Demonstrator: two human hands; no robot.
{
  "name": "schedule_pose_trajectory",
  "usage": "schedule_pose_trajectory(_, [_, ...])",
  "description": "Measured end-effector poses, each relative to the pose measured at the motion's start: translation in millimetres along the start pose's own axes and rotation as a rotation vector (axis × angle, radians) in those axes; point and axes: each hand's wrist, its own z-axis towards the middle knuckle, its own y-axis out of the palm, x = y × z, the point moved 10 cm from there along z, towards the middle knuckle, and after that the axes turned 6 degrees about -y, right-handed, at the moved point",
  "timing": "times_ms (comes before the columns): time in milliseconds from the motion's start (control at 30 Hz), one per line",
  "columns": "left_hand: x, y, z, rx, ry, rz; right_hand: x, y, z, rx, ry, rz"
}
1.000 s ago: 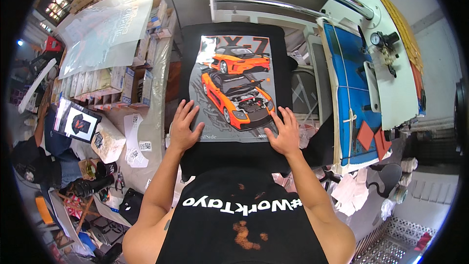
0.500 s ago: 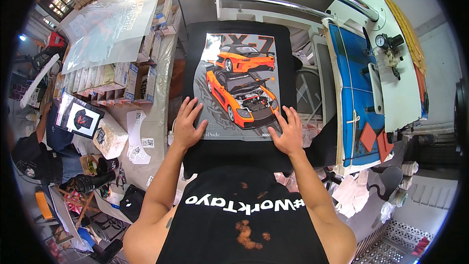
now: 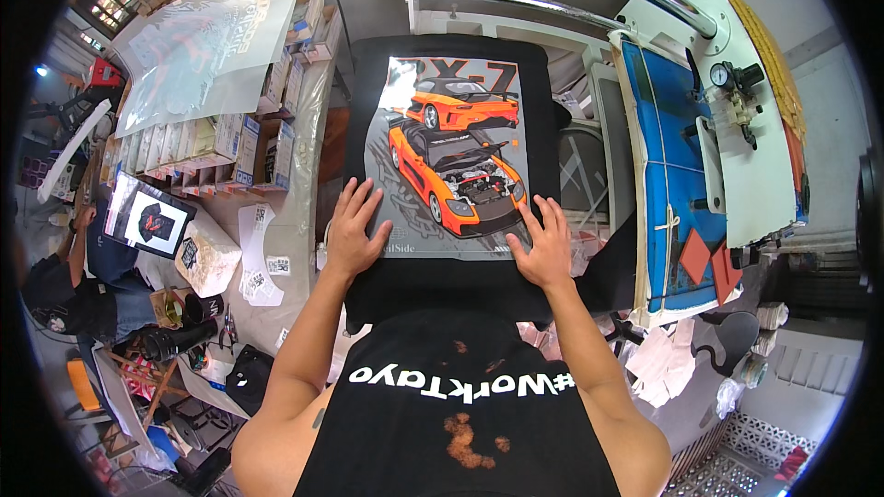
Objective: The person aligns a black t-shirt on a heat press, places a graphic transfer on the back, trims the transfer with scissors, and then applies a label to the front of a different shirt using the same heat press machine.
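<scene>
A glossy transfer sheet (image 3: 470, 189) printed with two orange sports cars on grey lies flat over a black shirt (image 3: 433, 287) in front of me. The shirt is spread on a raised rectangular support, which it hides. My left hand (image 3: 358, 232) rests on the sheet's lower left edge and the cloth beside it, fingers spread and pointing away. On the lower right corner lies my right hand (image 3: 545, 244), its fingers also stretched out, the index finger reaching onto the print. Neither hand grips anything. Glare whitens the sheet's upper left corner.
To the right stands a press machine with a blue pad (image 3: 680, 166), a pressure gauge (image 3: 718, 77) and red squares (image 3: 695, 258). Chrome bars (image 3: 543, 5) cross the far side. At left are boxes (image 3: 216, 143), clear film (image 3: 207, 46), a tablet (image 3: 147, 216) and a seated person (image 3: 69, 285).
The sheet and the shirt beneath have shifted slightly away from me, with both hands still flat on them. At far left, the other person's arm has moved a little.
</scene>
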Motion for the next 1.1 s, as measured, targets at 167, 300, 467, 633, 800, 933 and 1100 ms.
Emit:
schedule_pose_trajectory(167, [0.5, 3.4, 0.6, -0.013, -0.011, 0.062, 0.4, 0.5, 1.5, -0.010, 0.018, -0.022])
schedule_pose_trajectory(300, [0.0, 4.0, 0.7, -0.014, -0.017, 0.077, 1.0, 1.1, 1.3, -0.011, 0.024, -0.022])
schedule_pose_trajectory(467, [0.1, 2.4, 1.3, -0.014, -0.013, 0.042, 1.3, 1.1, 1.6, -0.022, 0.029, -0.015])
schedule_pose_trajectory(633, [-2.0, 2.6, 0.2, -0.019, -0.015, 0.047, 0.9, 1.9, 1.8, -0.028, 0.030, -0.003])
schedule_pose_trajectory(800, [-5.0, 4.5, 0.3, -0.015, -0.029, 0.020, 3.6, 4.8, 0.0, -0.012, 0.025, 0.001])
schedule_pose_trajectory(933, [0.1, -3.7, 14.1, -0.033, -0.053, 0.071, 4.8, -9.1, 13.2, 0.057, 0.029, 0.044])
schedule_pose_trajectory(1100, [-84.7, -11.0, 74.4, 0.216, -0.255, -0.219, 95.8, -9.9, 61.8, 0.342, 0.276, 0.263])
